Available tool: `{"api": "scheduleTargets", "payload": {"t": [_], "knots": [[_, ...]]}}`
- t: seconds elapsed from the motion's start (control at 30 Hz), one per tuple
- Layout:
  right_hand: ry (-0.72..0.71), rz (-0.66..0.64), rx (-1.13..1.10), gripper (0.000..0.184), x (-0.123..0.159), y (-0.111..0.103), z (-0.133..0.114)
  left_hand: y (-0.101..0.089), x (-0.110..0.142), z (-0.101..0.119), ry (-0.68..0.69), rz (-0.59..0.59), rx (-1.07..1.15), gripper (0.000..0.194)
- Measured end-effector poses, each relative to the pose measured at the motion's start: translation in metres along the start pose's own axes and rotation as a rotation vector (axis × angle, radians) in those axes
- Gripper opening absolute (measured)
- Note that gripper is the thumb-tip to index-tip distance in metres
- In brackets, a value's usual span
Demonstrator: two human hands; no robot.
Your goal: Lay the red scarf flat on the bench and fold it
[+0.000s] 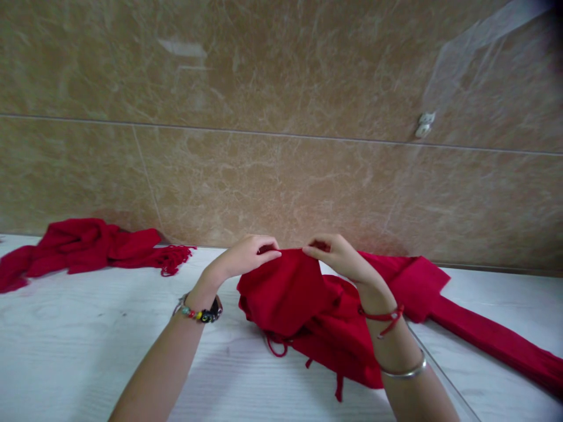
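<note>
A red scarf (pixel 285 296) hangs bunched between my hands, its top edge raised and the rest heaped on the white table. My left hand (pixel 253 255) pinches the top edge at its left corner, thumb against fingers. A short way to the right, my right hand (pixel 338 256) pinches the same edge, fingers curled over. Red tassels dangle from the heap's lower side. Behind my right wrist lies another stretch of red cloth (pixel 409 281), folded flat with a long narrow strip running right; whether it joins the held scarf is hidden.
At the left, a crumpled red fringed scarf (pixel 101 246) lies along the table's back edge. The white wood-grain table (pixel 211 375) meets a glossy brown marbled wall (pixel 272 170). A small white cat-shaped figure (pixel 424 125) is on the wall. A thin clear edge (pixel 444 372) crosses the table beside my right forearm.
</note>
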State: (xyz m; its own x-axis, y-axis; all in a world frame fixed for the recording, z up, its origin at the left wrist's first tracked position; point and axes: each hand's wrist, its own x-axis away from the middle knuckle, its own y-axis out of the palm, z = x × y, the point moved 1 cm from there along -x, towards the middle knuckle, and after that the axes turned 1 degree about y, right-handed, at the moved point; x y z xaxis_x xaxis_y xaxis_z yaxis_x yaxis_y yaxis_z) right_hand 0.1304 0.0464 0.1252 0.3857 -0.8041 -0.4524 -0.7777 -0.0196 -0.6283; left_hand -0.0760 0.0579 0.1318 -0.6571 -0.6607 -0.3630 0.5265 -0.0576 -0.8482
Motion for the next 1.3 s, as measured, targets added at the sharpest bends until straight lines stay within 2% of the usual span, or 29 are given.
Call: {"api": "scheduleTargets", "payload": {"t": [0.1, 0.17, 0.23, 0.33, 0.4, 0.5, 0.57, 0.67, 0.83, 0.93, 1.0, 1.07, 1.13, 1.23, 1.3], "knots": [[0.002, 0.144, 0.009, 0.025, 0.003, -0.018, 0.008, 0.001, -0.001, -0.012, -0.027, -0.094, 0.055, 0.025], [0.027, 0.198, 0.072, 0.026, 0.005, -0.028, 0.016, -0.002, -0.001, -0.014, -0.039, -0.065, 0.09, 0.025], [0.064, 0.189, 0.175, 0.024, 0.006, -0.033, 0.023, -0.006, 0.0, -0.012, -0.031, 0.008, 0.121, 0.022], [0.087, 0.108, 0.271, 0.02, 0.004, -0.024, 0.025, -0.008, 0.001, -0.003, -0.004, 0.111, 0.132, 0.018], [0.034, 0.061, 0.201, 0.02, 0.002, -0.012, 0.018, -0.006, 0.001, 0.004, 0.012, 0.146, 0.104, 0.016], [-0.077, -0.003, 0.094, 0.029, 0.0, 0.007, 0.002, -0.001, 0.0, 0.009, 0.049, 0.122, 0.045, 0.013], [-0.074, -0.026, 0.135, 0.024, -0.001, 0.013, -0.007, 0.0, -0.001, 0.009, 0.055, 0.102, 0.039, 0.014], [-0.022, 0.07, 0.169, 0.026, 0.0, 0.006, -0.011, -0.004, 0.0, 0.005, 0.025, 0.068, 0.09, 0.018], [0.015, 0.351, -0.034, 0.027, 0.01, -0.025, -0.004, -0.013, 0.005, -0.006, 0.001, -0.077, 0.194, 0.026], [0.082, 0.444, -0.113, 0.028, 0.014, -0.039, 0.008, -0.02, 0.008, -0.012, -0.019, -0.066, 0.213, 0.026], [0.114, 0.418, -0.035, 0.028, 0.013, -0.042, 0.016, -0.023, 0.01, -0.014, -0.032, -0.017, 0.192, 0.025], [0.117, 0.324, 0.079, 0.026, 0.01, -0.037, 0.019, -0.023, 0.011, -0.013, -0.036, 0.028, 0.149, 0.024], [0.075, 0.203, 0.116, 0.025, 0.007, -0.024, 0.016, -0.019, 0.01, -0.007, -0.026, 0.03, 0.097, 0.022], [-0.059, 0.007, 0.081, 0.034, 0.003, 0.001, 0.001, -0.01, 0.006, 0.004, 0.021, 0.006, 0.03, 0.018], [-0.111, -0.091, 0.107, 0.028, 0.001, 0.015, -0.01, -0.006, 0.005, 0.008, 0.037, 0.017, 0.001, 0.018]]}}
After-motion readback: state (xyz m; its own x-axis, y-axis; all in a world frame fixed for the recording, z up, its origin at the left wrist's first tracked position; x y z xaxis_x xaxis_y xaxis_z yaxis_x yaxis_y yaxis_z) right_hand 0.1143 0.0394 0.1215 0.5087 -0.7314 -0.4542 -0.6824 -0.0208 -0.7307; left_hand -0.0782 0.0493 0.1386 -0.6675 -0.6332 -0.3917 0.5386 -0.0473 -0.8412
